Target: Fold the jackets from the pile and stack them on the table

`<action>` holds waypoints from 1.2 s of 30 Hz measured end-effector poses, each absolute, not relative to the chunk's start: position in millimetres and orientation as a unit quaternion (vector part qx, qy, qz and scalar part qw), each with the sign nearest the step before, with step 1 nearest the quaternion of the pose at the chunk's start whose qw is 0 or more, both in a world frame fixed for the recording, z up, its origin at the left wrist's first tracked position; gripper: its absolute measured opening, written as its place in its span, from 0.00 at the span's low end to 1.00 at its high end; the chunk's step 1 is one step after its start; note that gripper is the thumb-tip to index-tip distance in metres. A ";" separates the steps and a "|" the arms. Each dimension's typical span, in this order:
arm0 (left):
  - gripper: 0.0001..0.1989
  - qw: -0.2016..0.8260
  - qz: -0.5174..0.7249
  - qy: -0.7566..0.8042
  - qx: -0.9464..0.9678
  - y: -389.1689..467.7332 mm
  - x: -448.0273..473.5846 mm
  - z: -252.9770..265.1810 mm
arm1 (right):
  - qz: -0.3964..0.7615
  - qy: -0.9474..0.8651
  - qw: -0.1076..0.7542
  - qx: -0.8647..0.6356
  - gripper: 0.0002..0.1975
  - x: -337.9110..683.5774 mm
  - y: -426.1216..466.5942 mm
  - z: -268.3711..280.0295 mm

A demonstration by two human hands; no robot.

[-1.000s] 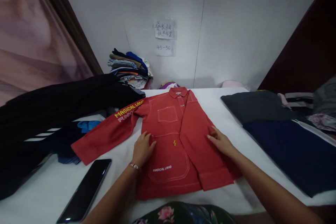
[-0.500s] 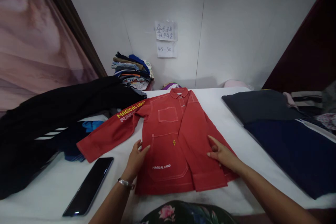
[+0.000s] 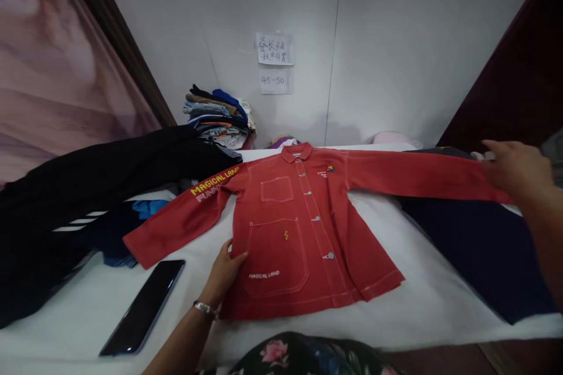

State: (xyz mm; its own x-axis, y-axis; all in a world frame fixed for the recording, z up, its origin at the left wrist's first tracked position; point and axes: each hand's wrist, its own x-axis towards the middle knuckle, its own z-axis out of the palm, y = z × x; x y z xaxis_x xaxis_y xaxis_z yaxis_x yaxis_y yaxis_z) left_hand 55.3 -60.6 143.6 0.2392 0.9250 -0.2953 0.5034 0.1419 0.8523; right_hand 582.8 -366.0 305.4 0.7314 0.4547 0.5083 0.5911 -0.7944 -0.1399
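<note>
A red button-front jacket (image 3: 277, 211) with a collar, white stitching and "MAGICAL LAND" lettering lies face up. Its sleeves stretch out to both sides. At its lower left edge, my left hand (image 3: 226, 269) pinches the fabric, thumb on top; the other fingertips are partly hidden. Far out to the right, my right hand (image 3: 521, 173) is at the cuff end of the other sleeve (image 3: 417, 173), closed on the cloth with its index finger pointing out. Motion blurs this hand somewhat.
A black phone (image 3: 143, 307) lies on the white-covered table (image 3: 378, 322) at left. Black clothing (image 3: 88, 170) is heaped behind it. Folded clothes (image 3: 220, 117) are stacked by the wall, below paper notes (image 3: 275, 64). A navy garment (image 3: 475, 252) lies under the right sleeve.
The sleeve that lay across the jacket's front now extends to the right, uncovering the buttons. My right hand has moved far right and up with it. My left hand stays at the lower left edge.
</note>
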 end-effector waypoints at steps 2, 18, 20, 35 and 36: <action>0.29 0.495 0.214 0.575 0.615 -59.7 55.2 141.7 | -0.142 -0.278 0.283 -0.907 0.23 556.1 -353.3 282.5; 0.25 0.524 0.207 0.530 0.634 -67.4 46.2 159.8 | 0.273 -0.359 0.457 -0.767 0.36 368.3 -304.7 154.1; 0.24 0.589 0.212 0.500 0.599 -63.0 36.9 175.7 | 0.318 -0.258 0.529 -0.743 0.38 391.1 -325.6 169.9; 0.28 0.605 0.176 0.521 0.576 -82.5 -21.7 150.6 | 0.365 -0.104 0.526 -0.762 0.47 375.9 -406.9 132.9; 0.28 0.613 0.173 0.509 0.579 -86.1 -24.0 153.3 | 0.375 -0.112 0.527 -0.754 0.48 374.3 -406.8 135.4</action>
State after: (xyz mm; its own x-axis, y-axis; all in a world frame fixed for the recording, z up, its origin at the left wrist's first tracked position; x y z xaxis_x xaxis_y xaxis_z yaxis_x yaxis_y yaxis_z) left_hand -24.0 -86.1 153.3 0.4221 0.8011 -0.4243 0.3781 0.2698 0.8856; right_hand 374.3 -406.8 135.4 0.6940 0.5638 -0.4477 -0.2264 -0.4193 -0.8791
